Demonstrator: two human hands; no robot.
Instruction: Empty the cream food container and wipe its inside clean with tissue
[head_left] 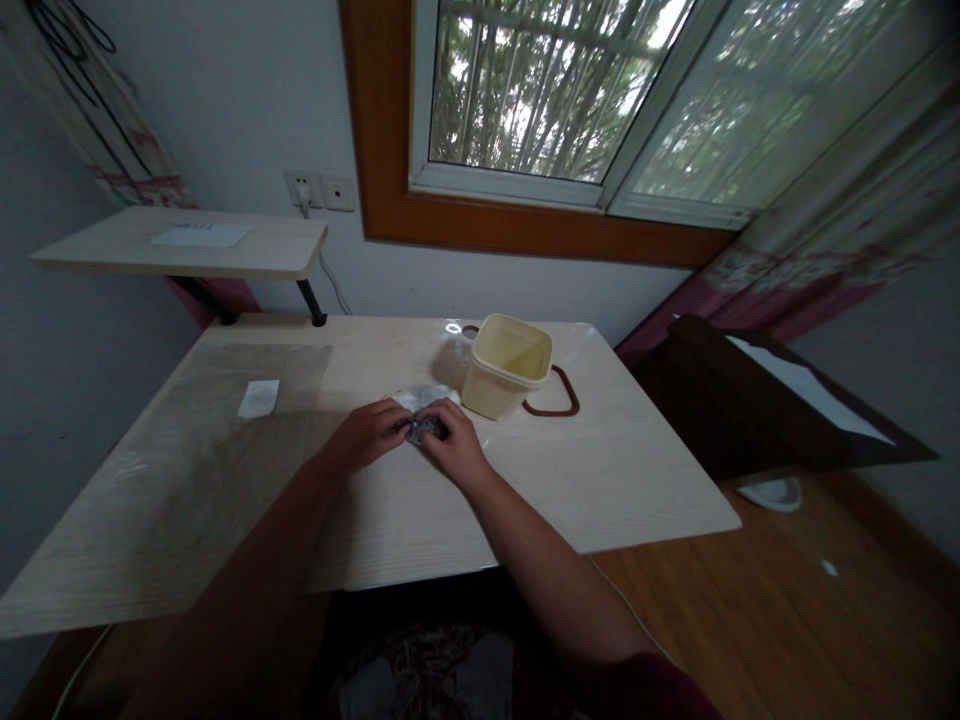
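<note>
My left hand (pixel 369 430) and my right hand (pixel 454 440) meet at the middle of the pale wooden table (pixel 225 500). Both pinch a small crumpled silvery thing (pixel 421 428), foil or plastic wrap by its look. More of that silvery sheet (pixel 424 396) lies flat on the table just beyond my fingers. A cream plastic tub (pixel 505 366), open at the top, stands right of my hands with a dark brown handle loop (pixel 556 395) lying beside it.
A clear plastic sheet (pixel 247 385) with a small white label (pixel 259 398) covers the table's left part. A raised shelf (pixel 187 245) holding a paper stands at the back left. A dark chair or cabinet (pixel 750 410) is to the right on the wooden floor.
</note>
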